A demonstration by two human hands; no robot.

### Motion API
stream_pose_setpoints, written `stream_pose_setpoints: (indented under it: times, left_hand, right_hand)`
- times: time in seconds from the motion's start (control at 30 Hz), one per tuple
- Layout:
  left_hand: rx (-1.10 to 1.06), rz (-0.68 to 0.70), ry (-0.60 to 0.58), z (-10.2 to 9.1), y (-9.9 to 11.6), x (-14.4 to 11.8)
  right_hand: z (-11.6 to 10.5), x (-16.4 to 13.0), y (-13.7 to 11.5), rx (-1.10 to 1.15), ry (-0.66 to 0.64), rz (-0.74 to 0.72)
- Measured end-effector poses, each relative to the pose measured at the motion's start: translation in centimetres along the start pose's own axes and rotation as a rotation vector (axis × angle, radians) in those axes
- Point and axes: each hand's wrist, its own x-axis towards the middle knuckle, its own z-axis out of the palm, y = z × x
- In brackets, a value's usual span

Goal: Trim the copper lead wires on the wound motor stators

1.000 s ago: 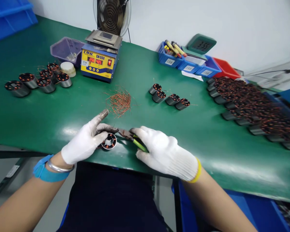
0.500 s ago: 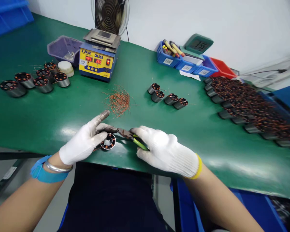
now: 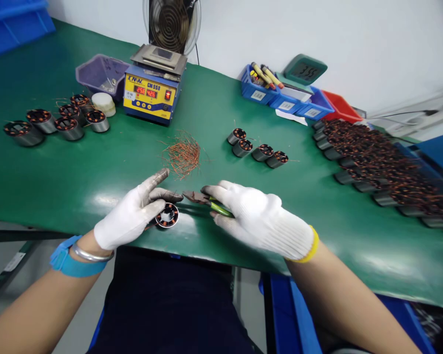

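Observation:
My gloved left hand [image 3: 132, 215] holds a motor stator [image 3: 167, 215] near the table's front edge, its thumb against the ring and its index finger stretched away. Copper windings line the stator's inside, and its open end faces up toward me. In my gloved right hand [image 3: 249, 211] is a pair of green-handled cutting pliers [image 3: 197, 197], handles pressed close together. The plier tips point left, close to my left fingertips and just off the stator. Beyond both hands lies a loose heap of copper wire offcuts [image 3: 184, 155].
Several stators [image 3: 69, 128] stand at the left, beside a white round pad [image 3: 103, 103], a purple bin [image 3: 99, 73] and a yellow-blue solder pot [image 3: 149, 96]. More stators [image 3: 263, 152] stand right of centre. A dense stator batch [image 3: 376, 167] fills the right, near blue bins [image 3: 256, 91].
My right hand and the pliers have moved slightly right, away from the stator, and the plier handles have come closer together. My left hand keeps the stator in nearly the same place.

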Motion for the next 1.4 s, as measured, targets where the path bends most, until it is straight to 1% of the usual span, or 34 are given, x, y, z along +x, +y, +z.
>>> stream_pose_setpoints:
  times: [0.13,0.27,0.57,0.83,0.93,0.97,1.0,1.07,1.1,1.13,1.17,1.2,1.23,1.3,1.37,1.4]
  left_hand:
    - [-0.010,0.030,0.000,0.0,-0.3,0.0]
    - [-0.027,0.061,-0.005,0.0,-0.5,0.1]
    - [-0.012,0.051,-0.005,0.2,-0.2,0.1]
    - [0.025,0.053,0.009,0.2,-0.2,0.2]
    - [0.008,0.051,0.005,0.2,-0.3,0.2]
    - [-0.012,0.057,0.025,0.1,-0.3,0.2]
    - [-0.034,0.074,0.069,0.0,-0.4,0.3]
    - [-0.072,0.129,0.225,-0.3,-0.7,0.5]
    - [-0.083,0.160,0.320,-0.6,-0.8,0.5]
    - [-0.088,0.191,0.410,-0.9,-1.0,0.6]
    - [-0.089,0.217,0.483,-1.1,-1.1,0.7]
    - [-0.083,0.236,0.537,-1.4,-1.2,0.7]
    - [-0.071,0.246,0.573,-1.5,-1.2,0.7]
    - [-0.043,0.243,0.611,-1.6,-1.2,0.5]
    - [-0.014,0.219,0.633,-1.6,-1.0,0.2]
    - [-0.004,0.214,0.650,-1.6,-0.9,0.0]
  right_hand:
    - [-0.8,0.8,-0.4,-0.096,0.002,-0.070]
    - [-1.6,1.5,-0.9,-0.140,-0.002,-0.105]
    - [-3.3,3.3,-0.6,-0.197,-0.044,-0.184]
    - [-4.0,4.5,-0.6,-0.220,-0.099,-0.190]
    - [-4.2,4.4,-0.5,-0.243,-0.103,-0.144]
    - [-4.2,4.1,-0.4,-0.252,-0.071,-0.117]
    - [-4.2,3.7,-0.4,-0.253,-0.017,-0.085]
    - [-3.8,2.4,-0.4,-0.201,0.125,-0.036]
    - [-3.4,1.7,-0.7,-0.146,0.183,-0.038]
    - [-2.8,1.0,-1.1,-0.079,0.207,-0.063]
    - [-2.1,0.5,-1.7,-0.015,0.193,-0.109]
    - [-1.3,0.1,-2.5,0.035,0.148,-0.165]
    - [-0.3,-0.2,-3.4,0.063,0.091,-0.209]
    - [1.5,-0.1,-5.5,0.069,0.023,-0.224]
    - [2.8,0.3,-7.1,0.070,0.059,-0.179]
    - [3.3,0.4,-7.5,0.081,0.089,-0.159]
